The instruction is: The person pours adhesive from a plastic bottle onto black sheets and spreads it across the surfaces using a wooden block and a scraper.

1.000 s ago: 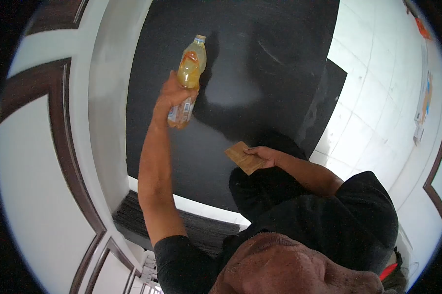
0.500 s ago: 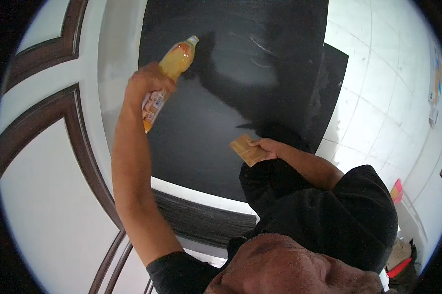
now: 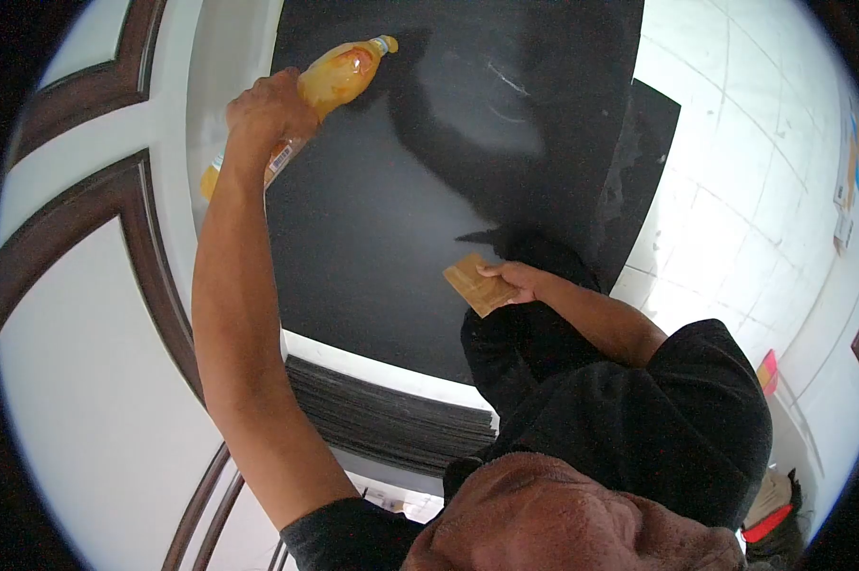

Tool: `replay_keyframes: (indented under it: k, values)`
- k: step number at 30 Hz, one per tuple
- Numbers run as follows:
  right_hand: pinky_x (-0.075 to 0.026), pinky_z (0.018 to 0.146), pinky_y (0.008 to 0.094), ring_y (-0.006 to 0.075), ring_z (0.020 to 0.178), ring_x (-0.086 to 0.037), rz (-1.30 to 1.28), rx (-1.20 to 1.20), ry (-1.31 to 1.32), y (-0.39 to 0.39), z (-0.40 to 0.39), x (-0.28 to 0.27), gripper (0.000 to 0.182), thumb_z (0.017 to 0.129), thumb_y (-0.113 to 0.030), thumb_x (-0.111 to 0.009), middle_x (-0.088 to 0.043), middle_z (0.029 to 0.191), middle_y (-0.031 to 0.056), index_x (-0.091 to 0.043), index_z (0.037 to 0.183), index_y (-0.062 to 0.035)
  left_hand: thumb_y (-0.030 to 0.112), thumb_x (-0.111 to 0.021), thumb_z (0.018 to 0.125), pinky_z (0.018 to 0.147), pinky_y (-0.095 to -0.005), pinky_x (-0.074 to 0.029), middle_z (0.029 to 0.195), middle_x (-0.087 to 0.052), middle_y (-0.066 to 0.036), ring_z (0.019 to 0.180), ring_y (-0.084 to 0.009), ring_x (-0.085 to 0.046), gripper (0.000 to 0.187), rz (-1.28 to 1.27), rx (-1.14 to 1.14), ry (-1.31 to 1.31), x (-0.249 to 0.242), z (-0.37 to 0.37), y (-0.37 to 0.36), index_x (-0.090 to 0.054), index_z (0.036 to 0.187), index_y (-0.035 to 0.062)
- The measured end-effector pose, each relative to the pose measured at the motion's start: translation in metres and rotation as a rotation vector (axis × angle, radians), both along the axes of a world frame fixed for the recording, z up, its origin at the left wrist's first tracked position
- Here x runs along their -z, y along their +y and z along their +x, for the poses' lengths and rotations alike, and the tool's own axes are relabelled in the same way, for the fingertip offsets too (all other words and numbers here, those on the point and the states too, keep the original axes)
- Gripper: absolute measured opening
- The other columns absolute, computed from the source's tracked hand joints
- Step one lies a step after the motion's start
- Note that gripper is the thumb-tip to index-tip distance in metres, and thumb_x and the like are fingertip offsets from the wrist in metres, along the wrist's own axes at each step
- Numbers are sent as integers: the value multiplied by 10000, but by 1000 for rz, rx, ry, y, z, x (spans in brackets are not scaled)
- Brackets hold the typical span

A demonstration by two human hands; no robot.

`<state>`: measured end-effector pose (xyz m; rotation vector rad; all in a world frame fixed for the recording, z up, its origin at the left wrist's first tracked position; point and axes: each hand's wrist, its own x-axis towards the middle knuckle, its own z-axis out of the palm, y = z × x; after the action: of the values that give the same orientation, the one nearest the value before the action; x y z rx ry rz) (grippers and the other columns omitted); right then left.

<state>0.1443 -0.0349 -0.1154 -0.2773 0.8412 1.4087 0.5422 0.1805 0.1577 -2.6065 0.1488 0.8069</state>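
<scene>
My left hand [image 3: 275, 112] grips a plastic bottle [image 3: 339, 76] around its middle. The bottle holds yellow-orange liquid and bears a printed label. It lies slanted in the view, neck to the upper right, over the far left part of a large black sheet [image 3: 363, 238]. Fingers and forearm hide part of the bottle. In my right hand [image 3: 515, 281] is a flat, tan rectangular piece [image 3: 477, 284], pinched at one edge with the thumb on top. I cannot make out its material. It is held low near my body, above the sheet's near edge.
A stack of black sheets [image 3: 391, 414] lies below the near edge of the surface. White panels with dark brown trim [image 3: 130, 171] stand along the left. White floor tiles [image 3: 715, 190] extend on the right. Pale scuff marks show on the black sheet.
My left hand has moved up and slightly left with the bottle, which is turned more toward horizontal in the view. My right hand and the tan piece have barely moved.
</scene>
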Motion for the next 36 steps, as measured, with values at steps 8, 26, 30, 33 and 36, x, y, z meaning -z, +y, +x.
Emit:
replay_keyframes:
  k: [8, 26, 30, 33, 36]
  values:
    - [-516, 1005, 442, 260, 1140, -639, 12, -12, 30, -3, -4, -2, 522, 960, -319, -659, -628, 1224, 132, -484, 1336, -2, 392, -730, 772, 949, -511, -522, 1195, -689, -145, 1118, -360, -660, 574, 0, 34, -109, -6, -16, 0, -589, 1291, 191]
    - [-563, 854, 398, 195, 961, -660, -717, 179, -1089, -58, 162, -97, 362, 973, -249, -629, -667, 1071, 89, -558, 1257, -36, 263, -799, 654, 889, -445, -517, 1087, -709, -163, 1065, -394, -658, 525, -768, -317, -237, 78, -113, 88, -592, 1110, 109]
    - [-557, 851, 370, 176, 957, -660, -874, 30, -1564, -51, 265, -151, 395, 999, -271, -606, -662, 1088, 107, -541, 1284, -6, 247, -825, 647, 915, -432, -518, 1087, -704, -144, 1056, -356, -671, 554, -963, -406, -270, 85, -142, 87, -582, 1128, 117]
    - [-554, 842, 354, 159, 936, -662, -781, 10, -1755, -23, 308, -196, 391, 998, -282, -611, -669, 1072, 95, -556, 1276, -12, 238, -839, 667, 932, -424, -516, 1116, -703, -133, 1073, -342, -670, 569, -955, -410, -319, 84, -157, 85, -576, 1156, 117]
    - [-541, 839, 331, 127, 916, -660, -606, -28, -1849, -2, 321, -196, 380, 994, -283, -611, -673, 1043, 68, -566, 1261, -15, 244, -852, 683, 933, -425, -518, 1134, -702, -124, 1093, -340, -665, 578, -988, -423, -369, 93, -167, 90, -575, 1177, 122]
